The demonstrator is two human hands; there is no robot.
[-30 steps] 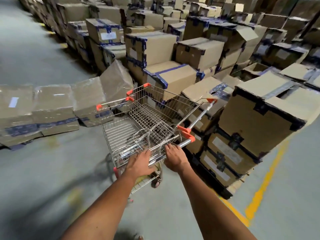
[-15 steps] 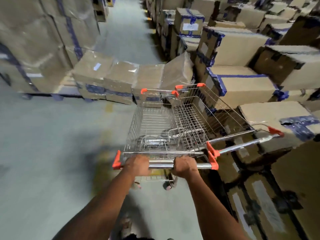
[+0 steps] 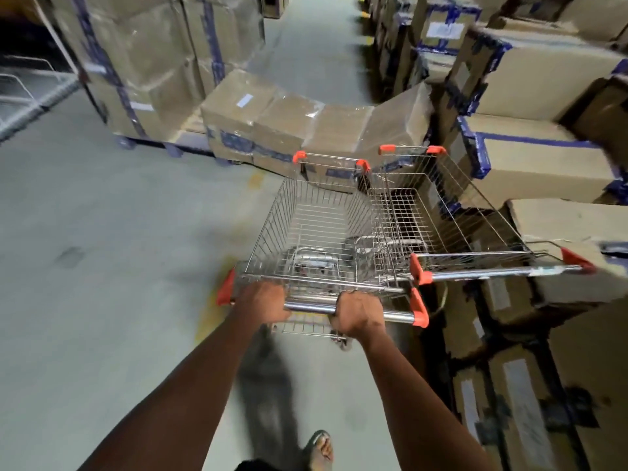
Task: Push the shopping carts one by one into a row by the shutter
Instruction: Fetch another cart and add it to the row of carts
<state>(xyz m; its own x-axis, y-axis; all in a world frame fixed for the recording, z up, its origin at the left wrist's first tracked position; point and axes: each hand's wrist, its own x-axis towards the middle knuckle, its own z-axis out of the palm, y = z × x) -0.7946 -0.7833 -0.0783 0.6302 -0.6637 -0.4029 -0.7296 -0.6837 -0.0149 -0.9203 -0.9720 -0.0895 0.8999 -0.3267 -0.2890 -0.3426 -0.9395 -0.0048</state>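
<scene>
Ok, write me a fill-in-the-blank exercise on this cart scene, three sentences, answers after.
1. Both hands, the left hand and the right hand, grip the cart's ____.
2. A second shopping cart stands to the ____ of the held cart.
3. The plastic end caps on the handles are coloured ____.

Missing words: handle bar; right; orange

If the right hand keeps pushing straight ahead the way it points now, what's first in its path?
The right hand grips the cart handle; straight ahead lies the cart's own basket, then probably the low wrapped boxes across the aisle. Depth is uncertain.
</scene>
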